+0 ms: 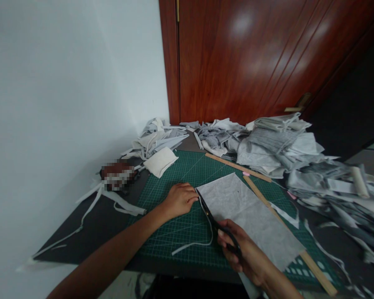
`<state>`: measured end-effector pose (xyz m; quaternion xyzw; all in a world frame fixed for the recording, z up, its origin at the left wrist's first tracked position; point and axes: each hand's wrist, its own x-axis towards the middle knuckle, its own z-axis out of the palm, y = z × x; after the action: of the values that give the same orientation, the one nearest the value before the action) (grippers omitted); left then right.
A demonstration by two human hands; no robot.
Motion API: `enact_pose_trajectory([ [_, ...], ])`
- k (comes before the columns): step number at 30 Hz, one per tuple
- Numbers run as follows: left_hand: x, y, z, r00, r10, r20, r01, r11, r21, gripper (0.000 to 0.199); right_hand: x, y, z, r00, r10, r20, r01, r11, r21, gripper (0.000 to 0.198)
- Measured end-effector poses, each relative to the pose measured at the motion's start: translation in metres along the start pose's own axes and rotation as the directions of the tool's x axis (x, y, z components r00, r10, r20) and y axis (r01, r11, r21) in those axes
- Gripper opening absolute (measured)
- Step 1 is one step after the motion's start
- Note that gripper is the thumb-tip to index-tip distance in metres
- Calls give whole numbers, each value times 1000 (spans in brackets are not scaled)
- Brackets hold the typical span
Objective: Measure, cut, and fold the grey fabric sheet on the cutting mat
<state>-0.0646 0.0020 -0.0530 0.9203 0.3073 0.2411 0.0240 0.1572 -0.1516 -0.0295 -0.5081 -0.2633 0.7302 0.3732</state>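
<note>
A light grey piece of fabric (237,203) lies on the green cutting mat (177,228). My right hand (237,245) grips black-handled scissors (213,220), whose blades run along the fabric's left edge. A narrow strip (210,234) curls away from that edge onto the mat, still beside the blades. At the fabric's upper left corner, near the scissor tips, my left hand (182,199) is closed with its fingertips pinching the edge. The exact pinch point is partly hidden by the fingers.
Wooden rulers (237,167) lie on the mat's right side. Heaps of grey and white fabric (277,141) stand along the back and right. A cream folded cloth (161,162) and scraps (124,201) lie at left. A wall (81,83) and a wooden door (237,62) bound the table.
</note>
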Motion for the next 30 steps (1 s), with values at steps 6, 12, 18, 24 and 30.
enact_pose_trajectory([
  [6,1,-4,1,995,-93,-44,94,996,6,9,-3,-1,-3,1000,-11,5,11,1000,-27,67],
  [12,2,-5,-2,998,-66,11,66,998,8,9,-1,-3,-1,1000,-8,-9,8,1000,-16,69],
  [18,2,-3,-4,999,-18,31,18,1000,10,15,5,-6,4,1000,-17,-13,16,1000,-15,73],
  [24,1,-3,-4,999,-22,29,22,1000,-13,16,8,-3,6,998,-66,25,67,997,-42,67],
  [30,2,-3,-5,998,-38,51,39,999,-24,13,12,-2,4,999,-34,15,33,997,65,69],
])
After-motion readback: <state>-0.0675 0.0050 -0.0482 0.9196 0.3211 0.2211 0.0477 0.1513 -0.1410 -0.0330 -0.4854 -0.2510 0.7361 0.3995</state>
